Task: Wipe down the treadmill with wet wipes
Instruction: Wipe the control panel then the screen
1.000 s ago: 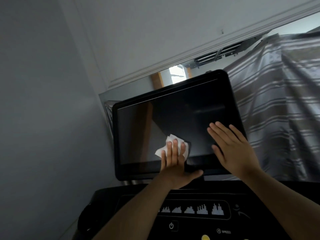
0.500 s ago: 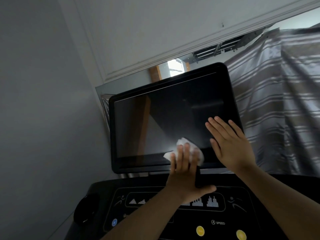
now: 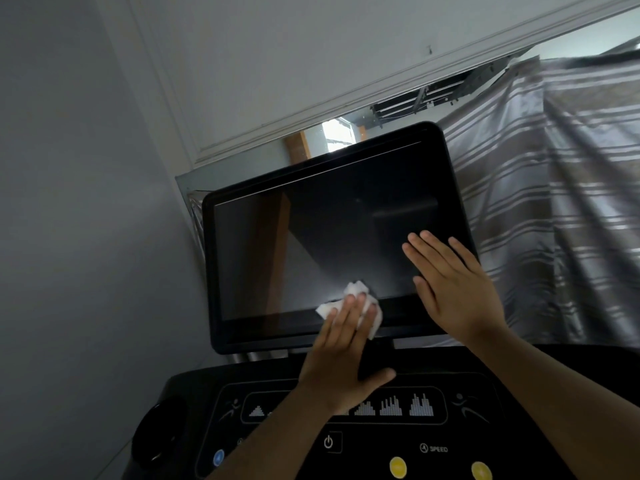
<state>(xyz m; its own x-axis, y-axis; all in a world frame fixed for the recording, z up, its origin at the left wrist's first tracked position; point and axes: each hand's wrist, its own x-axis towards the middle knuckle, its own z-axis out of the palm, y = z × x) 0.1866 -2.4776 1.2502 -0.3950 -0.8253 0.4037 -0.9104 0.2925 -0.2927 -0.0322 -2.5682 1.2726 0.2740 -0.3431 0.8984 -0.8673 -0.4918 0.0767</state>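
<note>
The treadmill's black screen (image 3: pixel 311 244) stands tilted above its dark console (image 3: pixel 450 410). A crumpled white wet wipe (image 3: pixel 349 297) lies against the screen's lower edge, near the middle. My left hand (image 3: pixel 343 351) presses the wipe flat onto the screen with straight fingers, thumb spread to the right. My right hand (image 3: pixel 453 289) rests flat on the lower right part of the screen, fingers straight and spread, holding nothing.
The console shows a power button (image 3: pixel 328 442), yellow buttons (image 3: pixel 397 466), a blue button (image 3: pixel 219 457) and a round black knob (image 3: pixel 159 431) at its left. A striped curtain (image 3: pixel 554 220) hangs behind on the right. A grey wall (image 3: pixel 86 237) fills the left.
My left hand slid the wipe down and to the right along the screen's lower part, toward the bottom edge. My right hand stayed flat on the screen's right side.
</note>
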